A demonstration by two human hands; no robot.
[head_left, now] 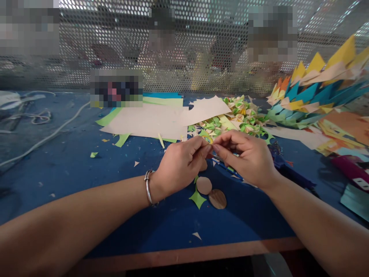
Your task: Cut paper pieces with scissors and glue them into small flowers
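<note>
My left hand, with a silver bangle at its wrist, is closed in a pinch over the blue table. Its fingertips meet those of my right hand, also closed in a pinch. Whatever small piece lies between them is mostly hidden by the fingers. Just below the hands lie a pale paper disc and a brown disc. Another disc shows partly under my left hand. A green four-pointed paper scrap rests beside the discs.
Pale paper sheets lie behind my hands, next to a heap of green and cream folded paper pieces. A layered pointed-paper piece stands right. A dark blue tool lies by my right forearm; a white cord crosses the left.
</note>
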